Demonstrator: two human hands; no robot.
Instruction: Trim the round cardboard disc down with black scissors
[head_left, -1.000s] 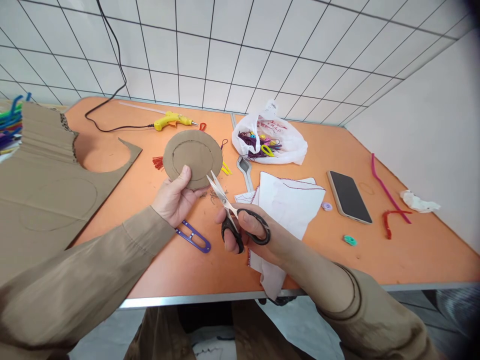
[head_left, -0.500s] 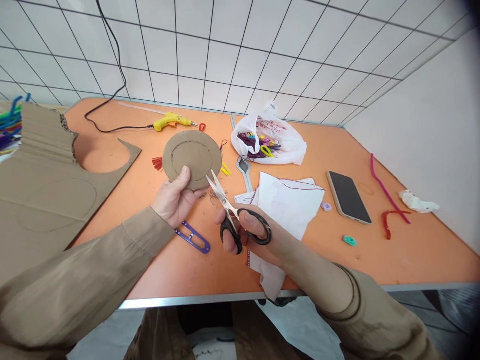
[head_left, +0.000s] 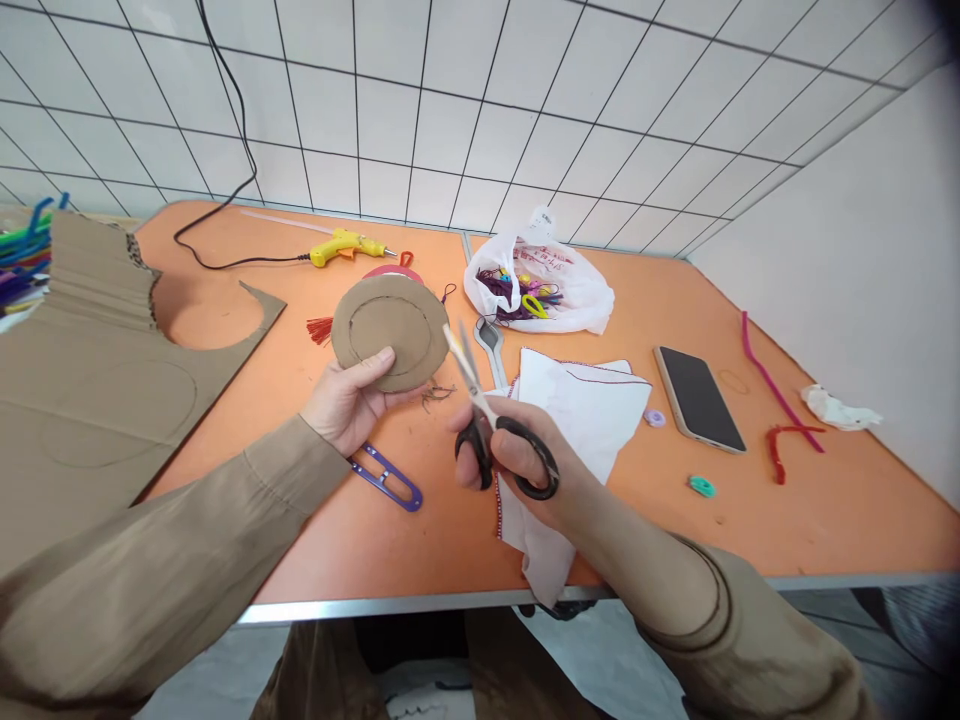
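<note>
A round cardboard disc (head_left: 390, 325) with a smaller circle drawn inside it is gripped by my left hand (head_left: 358, 398), thumb on its face. My right hand (head_left: 517, 450) has its fingers through the black handles of a pair of scissors (head_left: 474, 385). The blades are slightly apart and point up, just right of the disc without touching it. Behind the disc, part of a red round item (head_left: 394, 271) shows, and a red tassel (head_left: 319, 330) sticks out at the left. Dark thread scraps (head_left: 439, 395) lie between the hands.
Cut cardboard (head_left: 112, 390) covers the left side. A yellow glue gun (head_left: 345, 246) and a white plastic bag of threads (head_left: 577, 285) lie at the back. White cloth (head_left: 577, 410) is under my right hand; a phone (head_left: 700, 397) lies right of it. A purple slotted tool (head_left: 390, 478) lies in front.
My right hand has drawn the scissors up and to the right, away from the disc. The disc has shifted slightly down and right, uncovering the red round item behind it.
</note>
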